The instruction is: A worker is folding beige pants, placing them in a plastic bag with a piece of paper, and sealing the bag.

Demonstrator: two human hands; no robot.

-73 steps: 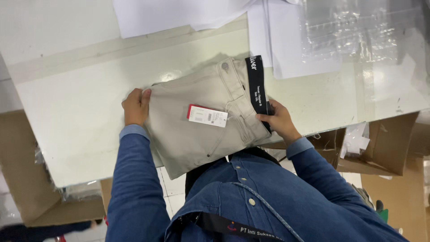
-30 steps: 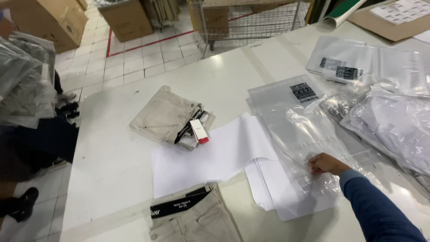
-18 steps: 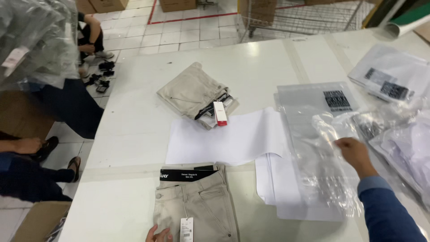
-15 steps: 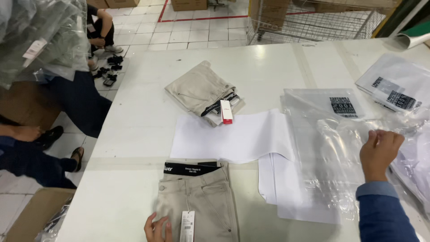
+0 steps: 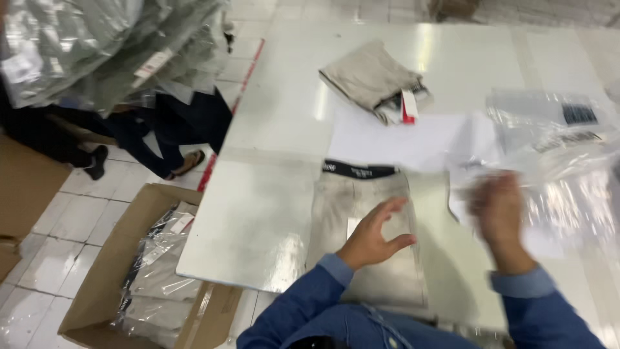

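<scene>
Directly under left hand: folded trousers.

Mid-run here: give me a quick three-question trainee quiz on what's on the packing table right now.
1. True or false: the left hand is over the folded beige trousers nearest the person.
2. What lies on the table beyond the white paper sheet? A) a second folded beige garment with a red-and-white tag B) a pair of scissors C) a roll of tape
3. Fill in: the blurred right hand is beside a clear plastic ____.

Key: 1 true; 2 A; 3 bag.
</scene>
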